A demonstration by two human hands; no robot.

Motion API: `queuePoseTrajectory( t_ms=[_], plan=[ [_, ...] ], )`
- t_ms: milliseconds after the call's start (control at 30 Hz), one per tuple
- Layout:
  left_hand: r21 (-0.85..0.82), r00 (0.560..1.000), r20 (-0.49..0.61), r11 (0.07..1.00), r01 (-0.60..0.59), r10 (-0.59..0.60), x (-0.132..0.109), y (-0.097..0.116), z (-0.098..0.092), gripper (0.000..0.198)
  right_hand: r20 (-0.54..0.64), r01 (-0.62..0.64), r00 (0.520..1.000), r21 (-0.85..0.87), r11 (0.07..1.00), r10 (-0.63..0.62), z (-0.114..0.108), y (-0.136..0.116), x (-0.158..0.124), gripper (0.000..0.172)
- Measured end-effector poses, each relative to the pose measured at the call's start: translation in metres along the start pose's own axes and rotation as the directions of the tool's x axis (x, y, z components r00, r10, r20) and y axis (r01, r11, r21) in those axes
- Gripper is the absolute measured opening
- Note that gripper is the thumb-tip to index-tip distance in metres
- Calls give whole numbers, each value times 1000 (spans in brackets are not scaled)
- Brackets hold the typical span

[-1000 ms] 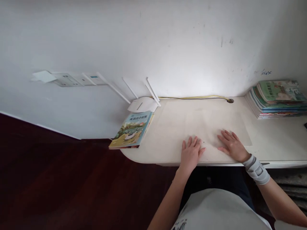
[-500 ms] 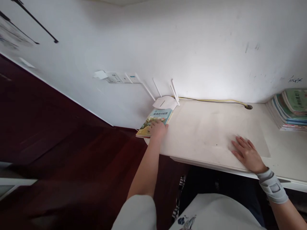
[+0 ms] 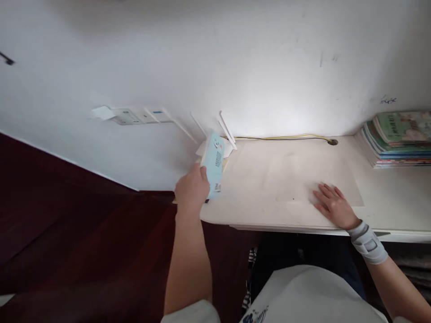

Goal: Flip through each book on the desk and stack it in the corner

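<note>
My left hand [image 3: 192,187] is closed on a thin book [image 3: 214,163] at the left end of the white desk [image 3: 256,188]. The book is tilted up on edge, its light blue back cover turned toward the right. Parts of another book or books show beneath it, mostly hidden by my hand and the raised book. Just behind stands a white router [image 3: 228,149] with several antennas, partly covered by the book. My right hand [image 3: 336,208] lies flat on a thin sheet [image 3: 350,186] on the desk, fingers spread, holding nothing. A grey wrist support [image 3: 367,242] wraps that wrist.
A stack of books [image 3: 397,139] stands at the desk's right against the wall. Yellow and black cables [image 3: 286,137] run along the wall to a cable hole [image 3: 332,142]. Wall sockets [image 3: 128,116] are left of the router. Dark red floor [image 3: 101,251] lies beyond the desk's left end.
My left hand has gone from resting on the book pile to gripping a book and tilting it up, showing its back cover. My right hand stays flat on the desk. The view has shifted.
</note>
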State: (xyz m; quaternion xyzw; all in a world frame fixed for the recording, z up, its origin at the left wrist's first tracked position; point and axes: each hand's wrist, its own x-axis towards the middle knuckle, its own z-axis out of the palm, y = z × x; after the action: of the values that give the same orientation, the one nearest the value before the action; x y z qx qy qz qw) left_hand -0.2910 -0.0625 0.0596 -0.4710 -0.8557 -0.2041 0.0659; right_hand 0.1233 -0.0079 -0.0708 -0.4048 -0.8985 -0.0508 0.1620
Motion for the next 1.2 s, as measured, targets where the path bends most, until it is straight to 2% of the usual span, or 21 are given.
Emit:
queuePoseTrajectory(
  t_ms=[67, 100, 167, 233, 267, 333, 433, 600, 700, 767, 833, 900, 1000, 1100, 1200],
  plan=[
    [-349, 996, -93, 937, -30, -3, -5, 23, 6, 34, 2, -6, 1000, 11, 1000, 6, -1, 0, 1, 42],
    [-530, 997, -80, 848, -35, -9, -10, 38, 15, 36, 4, -9, 1000, 19, 1000, 9, -1, 0, 1, 41],
    [-827, 996, 73, 561, 37, 43, -22, 71, 40, 45, 6, -17, 1000, 33, 999, 17, 0, 1, 1, 41],
    [-927, 959, 248, 321, 193, 140, -36, 100, 68, 54, 10, -22, 1000, 37, 999, 22, 1, 2, 1, 41],
    [-932, 935, 307, 253, 258, 176, -42, 112, 81, 55, 13, -23, 1000, 37, 999, 22, 1, 2, 1, 42],
    [-914, 892, 392, 201, 352, 224, -50, 126, 102, 55, 23, -20, 1000, 36, 999, 19, 1, 2, 2, 43],
    [-886, 870, 444, 251, 390, 215, -53, 128, 120, 49, 25, -26, 999, 35, 999, 25, 0, 1, 2, 42],
    [-804, 887, 432, 516, 297, 163, -48, 117, 134, 39, 16, -40, 999, 41, 998, 39, -2, -1, 3, 41],
    [-693, 906, 373, 709, 130, 199, -50, 115, 136, 38, 13, -39, 999, 40, 998, 39, -3, -1, 3, 41],
    [-576, 939, 262, 817, -33, 222, -55, 115, 137, 40, 16, -38, 999, 38, 999, 38, -2, 0, 3, 41],
    [-433, 957, 133, 884, -179, 259, -62, 115, 138, 43, 18, -38, 999, 35, 999, 37, -2, 0, 2, 42],
    [-309, 950, 87, 915, -261, 300, -70, 115, 140, 46, 4, -46, 999, 28, 999, 46, -2, 0, 3, 44],
    [-228, 934, 153, 932, -283, 322, -77, 114, 145, 47, -42, -43, 998, 5, 999, 43, -4, -6, 5, 51],
    [-250, 936, 164, 931, -266, 311, -78, 115, 147, 46, -48, 27, 999, 13, 1000, -26, -6, -15, 10, 55],
    [-358, 953, 158, 914, -189, 259, -75, 114, 141, 46, -9, 99, 995, 57, 993, -99, -5, -24, 13, 55]
  ],
)
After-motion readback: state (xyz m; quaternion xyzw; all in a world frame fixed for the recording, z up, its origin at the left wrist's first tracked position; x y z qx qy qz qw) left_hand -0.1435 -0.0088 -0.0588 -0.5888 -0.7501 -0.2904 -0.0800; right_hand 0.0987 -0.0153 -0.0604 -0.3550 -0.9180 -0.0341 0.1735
